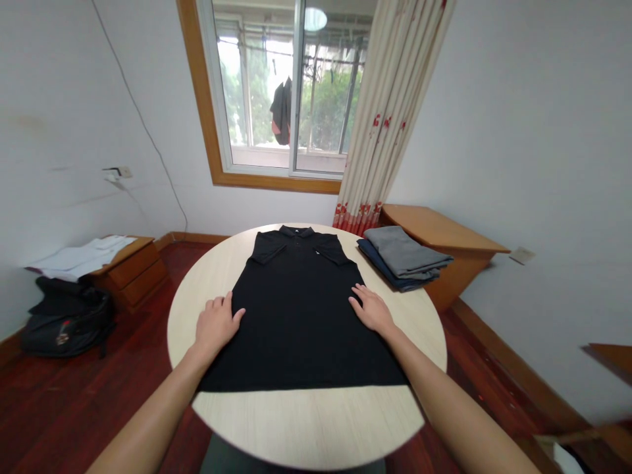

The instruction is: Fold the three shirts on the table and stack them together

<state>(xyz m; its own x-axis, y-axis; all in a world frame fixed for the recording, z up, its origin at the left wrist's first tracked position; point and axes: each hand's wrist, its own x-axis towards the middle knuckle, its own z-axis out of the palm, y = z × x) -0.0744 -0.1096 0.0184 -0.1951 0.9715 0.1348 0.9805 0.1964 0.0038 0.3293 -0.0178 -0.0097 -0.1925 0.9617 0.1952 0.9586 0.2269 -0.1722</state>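
A black polo shirt (301,316) lies spread out front side up on the round table (296,428), its collar at the far edge and its hem toward me. Both short sleeves are laid inward over the chest. My left hand (216,321) rests flat at the shirt's left side edge, thumb over the cloth and fingers on the tabletop beside it. At the opposite side edge my right hand (371,308) lies with fingers spread, the fingertips on the black cloth. Neither hand has lifted any fabric.
Folded grey and dark blue clothes (407,253) are stacked at the table's right rim. Behind them stands a wooden desk (434,227) by the curtain (385,125). On the left are a small drawer cabinet (135,273) with papers (83,257) and a black backpack (69,319).
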